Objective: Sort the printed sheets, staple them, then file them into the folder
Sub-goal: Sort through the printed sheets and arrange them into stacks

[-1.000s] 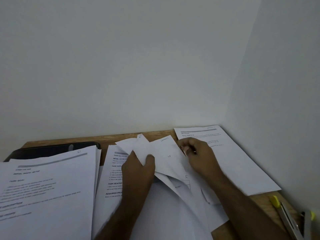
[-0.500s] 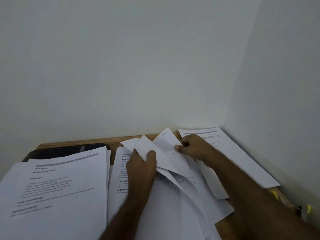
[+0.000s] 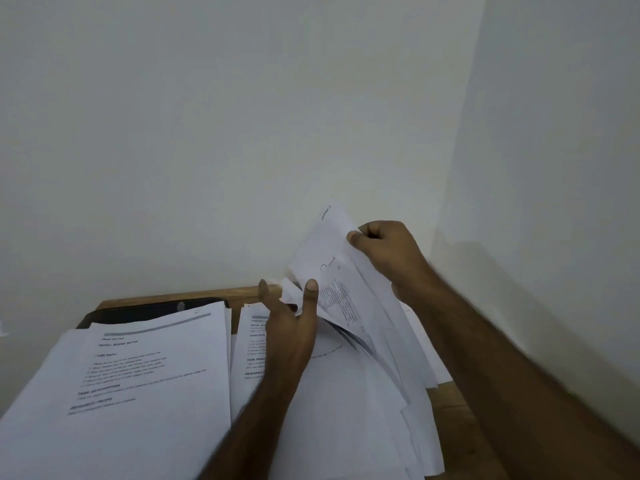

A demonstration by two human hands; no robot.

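Wooden desk (image 3: 194, 295): black folder (image 3: 152, 308) under printed sheets (image 3: 149, 375), unfilled.

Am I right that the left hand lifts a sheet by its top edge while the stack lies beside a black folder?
Not quite: the right hand lifts the sheet, as the head view shows. The stack does lie beside the black folder.

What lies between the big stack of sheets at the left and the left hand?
In the head view, a printed sheet lies flat between the left stack and the left hand, whose wrist covers its right part. A narrow strip of wooden table shows at the far end.
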